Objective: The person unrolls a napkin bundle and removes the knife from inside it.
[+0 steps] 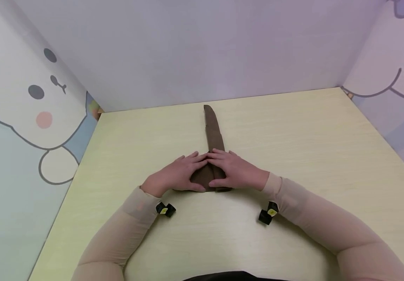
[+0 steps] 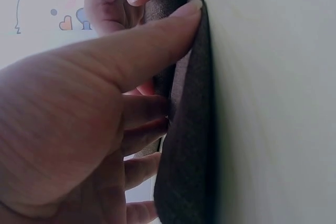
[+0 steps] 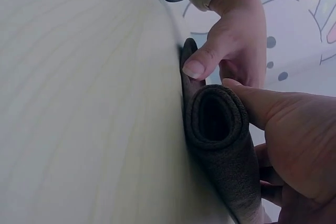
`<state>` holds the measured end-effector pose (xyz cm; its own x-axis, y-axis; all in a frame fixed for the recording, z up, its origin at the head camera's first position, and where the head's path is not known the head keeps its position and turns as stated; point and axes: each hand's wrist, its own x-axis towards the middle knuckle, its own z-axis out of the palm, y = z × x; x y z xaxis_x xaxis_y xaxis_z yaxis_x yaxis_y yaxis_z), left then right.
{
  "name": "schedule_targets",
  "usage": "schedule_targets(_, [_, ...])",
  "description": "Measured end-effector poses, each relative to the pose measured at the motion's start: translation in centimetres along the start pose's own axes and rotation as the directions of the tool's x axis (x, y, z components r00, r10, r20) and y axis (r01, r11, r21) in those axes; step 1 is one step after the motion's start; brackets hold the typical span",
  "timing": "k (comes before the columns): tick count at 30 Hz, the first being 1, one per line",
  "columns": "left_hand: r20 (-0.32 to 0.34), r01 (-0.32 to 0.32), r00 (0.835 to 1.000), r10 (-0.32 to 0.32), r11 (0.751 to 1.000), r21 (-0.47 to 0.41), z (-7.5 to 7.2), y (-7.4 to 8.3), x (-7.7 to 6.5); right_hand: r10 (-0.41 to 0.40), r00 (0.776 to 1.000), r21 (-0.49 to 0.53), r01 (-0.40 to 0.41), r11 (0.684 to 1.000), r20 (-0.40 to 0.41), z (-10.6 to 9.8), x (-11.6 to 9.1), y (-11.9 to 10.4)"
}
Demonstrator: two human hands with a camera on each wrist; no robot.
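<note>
A brown cloth (image 1: 202,177) lies on the table, its right part wound into a long roll (image 1: 215,134) that points away from me. The right wrist view shows the layered, hollow near end of the roll (image 3: 239,153). My left hand (image 1: 179,173) rests on the flat part left of the roll, fingers fairly straight, thumb (image 2: 157,43) pressing near the cloth's near edge. Over the roll lies my right hand (image 1: 238,169), fingers extended across it and thumb touching it near that end. The fingertips of both hands meet above the cloth, partly hiding it.
The pale wooden table (image 1: 311,136) reaches out on both sides of the hands. A plain light wall (image 1: 202,50) stands behind it, with cartoon-printed panels (image 1: 15,128) at the sides. Small black devices (image 1: 268,214) sit at both wrists.
</note>
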<state>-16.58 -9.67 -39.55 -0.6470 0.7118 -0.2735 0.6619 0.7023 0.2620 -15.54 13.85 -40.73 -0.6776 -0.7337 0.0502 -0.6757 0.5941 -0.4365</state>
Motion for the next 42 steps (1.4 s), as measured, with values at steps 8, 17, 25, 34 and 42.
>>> schedule_targets(8, [-0.013,-0.016,1.0,0.016,1.0,0.009,0.0,0.0,0.0,0.064,0.997,-0.054,-0.062,0.997,0.039,-0.4,-0.2,-0.2])
schedule_targets(17, [-0.013,-0.009,1.0,0.009,1.0,0.006,0.1,0.0,0.0,0.088,0.994,-0.07,-0.084,0.994,0.058,-1.0,-0.5,-0.4])
schedule_targets(25, [-0.006,0.008,1.0,-0.008,1.0,-0.001,0.2,0.0,0.2,0.092,0.994,-0.1,-0.086,0.991,0.062,-1.4,-0.7,-0.4])
schedule_targets(34, [-0.002,0.016,1.0,-0.016,1.0,-0.008,0.1,0.1,0.1,0.098,0.993,-0.132,-0.088,0.987,0.068,-2.0,-1.0,-0.5])
schedule_targets(42, [0.006,0.016,1.0,-0.016,1.0,-0.021,0.0,0.1,0.0,0.09,0.994,-0.143,-0.08,0.986,0.066,-2.1,-1.4,0.0])
